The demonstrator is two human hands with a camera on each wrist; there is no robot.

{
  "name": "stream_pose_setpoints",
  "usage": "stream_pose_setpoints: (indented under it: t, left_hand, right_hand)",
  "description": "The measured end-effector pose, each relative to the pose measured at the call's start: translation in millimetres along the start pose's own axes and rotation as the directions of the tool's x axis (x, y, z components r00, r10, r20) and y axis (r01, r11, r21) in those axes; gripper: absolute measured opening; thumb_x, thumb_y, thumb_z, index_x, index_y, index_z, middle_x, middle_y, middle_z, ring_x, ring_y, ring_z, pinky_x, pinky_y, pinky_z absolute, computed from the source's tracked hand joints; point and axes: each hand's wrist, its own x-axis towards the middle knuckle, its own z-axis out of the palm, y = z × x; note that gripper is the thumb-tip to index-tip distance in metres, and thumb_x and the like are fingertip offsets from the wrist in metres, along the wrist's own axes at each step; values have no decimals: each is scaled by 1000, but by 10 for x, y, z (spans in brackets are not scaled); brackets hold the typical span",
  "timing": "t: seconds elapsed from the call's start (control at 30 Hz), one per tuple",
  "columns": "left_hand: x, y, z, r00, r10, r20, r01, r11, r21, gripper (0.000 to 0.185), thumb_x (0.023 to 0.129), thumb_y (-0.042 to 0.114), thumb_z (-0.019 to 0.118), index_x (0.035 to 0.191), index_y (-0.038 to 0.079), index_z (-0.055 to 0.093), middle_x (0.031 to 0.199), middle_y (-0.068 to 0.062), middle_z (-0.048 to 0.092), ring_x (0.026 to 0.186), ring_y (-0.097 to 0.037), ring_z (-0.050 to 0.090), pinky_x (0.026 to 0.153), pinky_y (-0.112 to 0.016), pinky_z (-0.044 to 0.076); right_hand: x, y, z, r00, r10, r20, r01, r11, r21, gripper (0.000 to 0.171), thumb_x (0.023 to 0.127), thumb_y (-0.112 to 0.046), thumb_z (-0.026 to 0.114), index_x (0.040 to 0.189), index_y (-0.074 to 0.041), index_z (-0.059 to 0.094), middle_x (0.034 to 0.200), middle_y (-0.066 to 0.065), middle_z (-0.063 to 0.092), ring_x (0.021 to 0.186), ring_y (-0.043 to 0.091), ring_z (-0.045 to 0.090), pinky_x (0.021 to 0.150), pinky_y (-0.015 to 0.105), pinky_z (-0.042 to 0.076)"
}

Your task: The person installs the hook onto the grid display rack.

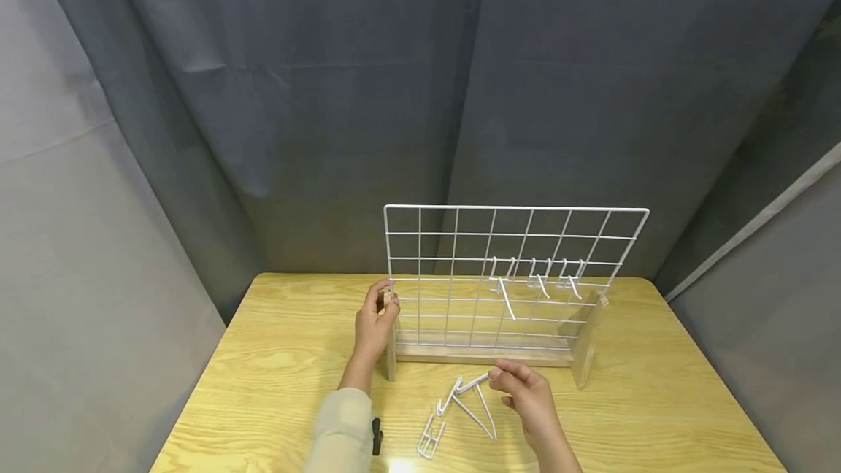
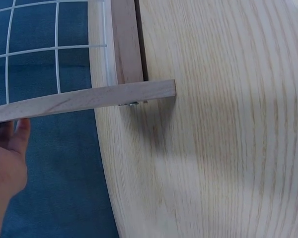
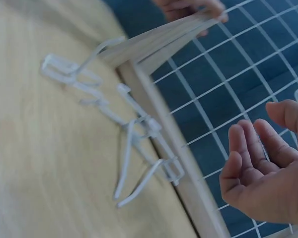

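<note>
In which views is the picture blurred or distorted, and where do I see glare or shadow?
Head view: sharp, edges bent by the wide lens; a small glare spot on the table near the bottom edge. Left wrist view: the table curves strongly, and the wooden post throws a soft shadow on it. Right wrist view: the loose hooks and the right hand are blurred.

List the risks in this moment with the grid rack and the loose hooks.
1. The wire grid stands upright in a wooden base, and only the left hand steadies it at the left post; a push while hanging a hook might tip it backward.
2. The loose hooks lie tangled in a pile; the right hand lifting one may drag others along.
3. The hung hooks sit close together, so a bump might knock one off.
</note>
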Motion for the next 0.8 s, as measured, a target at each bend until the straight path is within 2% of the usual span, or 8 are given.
stream_pose_setpoints:
  t: [0.13, 0.33, 0.5, 0.73, 0.8]
  left_hand:
    - [1, 10, 2, 1000, 7, -1, -7, 1000, -4, 32, 90, 3, 55, 121, 11, 53, 99, -17, 62, 93, -26, 57, 70, -37, 48]
    - [-12, 19, -13, 1000, 2, -8, -2, 1000, -4, 32, 89, 3, 55, 120, 12, 54, 97, -11, 62, 92, -23, 57, 70, -34, 47]
    - [-8, -3, -5, 1000, 3, -11, -3, 1000, -1, 32, 89, 4, 55, 121, 11, 54, 94, -8, 60, 88, -21, 57, 69, -32, 47]
    - [103, -379, 60, 1000, -21, -17, 21, 1000, -6, 35, 89, 9, 57, 123, 16, 53, 95, -6, 61, 90, -24, 58, 69, -37, 48]
    - [113, -410, 61, 1000, -25, -18, 25, 1000, -6, 35, 89, 10, 58, 124, 16, 53, 95, -4, 61, 90, -22, 58, 69, -36, 49]
  right_hand:
    - [21, 100, 19, 1000, -19, 7, 20, 996, -90, 34, 86, -17, 65, 113, 1, 59, 98, 10, 65, 88, 24, 59, 76, 39, 44]
    - [-1, 226, 9, 999, 19, 26, -16, 995, -100, 39, 86, -17, 65, 118, 3, 57, 103, 12, 65, 90, 26, 59, 76, 40, 43]
    - [17, 349, -31, 998, 11, 55, -6, 995, -96, 42, 85, -15, 66, 121, 4, 54, 108, 16, 61, 93, 29, 57, 75, 36, 45]
    - [65, 526, -67, 995, -26, 100, 32, 998, -56, 47, 82, -9, 69, 123, 5, 52, 108, 19, 58, 96, 27, 57, 78, 27, 48]
    - [76, 556, -65, 993, -29, 110, 35, 998, -52, 49, 81, -9, 69, 124, 5, 51, 110, 20, 57, 97, 28, 57, 79, 26, 48]
